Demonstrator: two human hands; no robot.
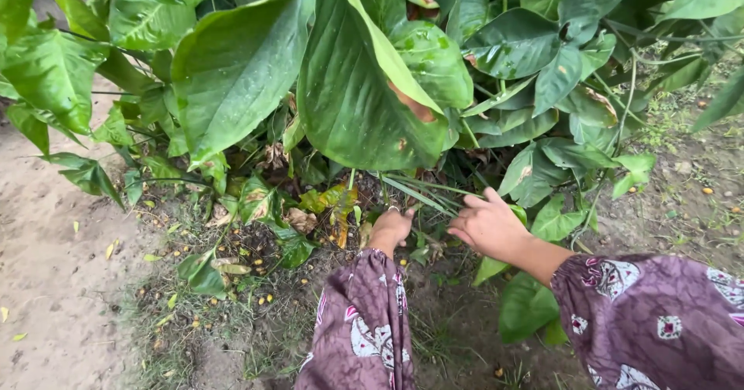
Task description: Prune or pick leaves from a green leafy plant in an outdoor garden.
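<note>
Purple patterned sleeves (364, 324) fill the lower frame. From them I see my left hand (390, 227) at center, curled around thin green stems (422, 192) at the plant's base, though I cannot tell how tight the grip is. My right hand (488, 223), fingers loosely apart, hovers just right. The stems run up-left to lower-right under big leaves (356, 80).
</note>
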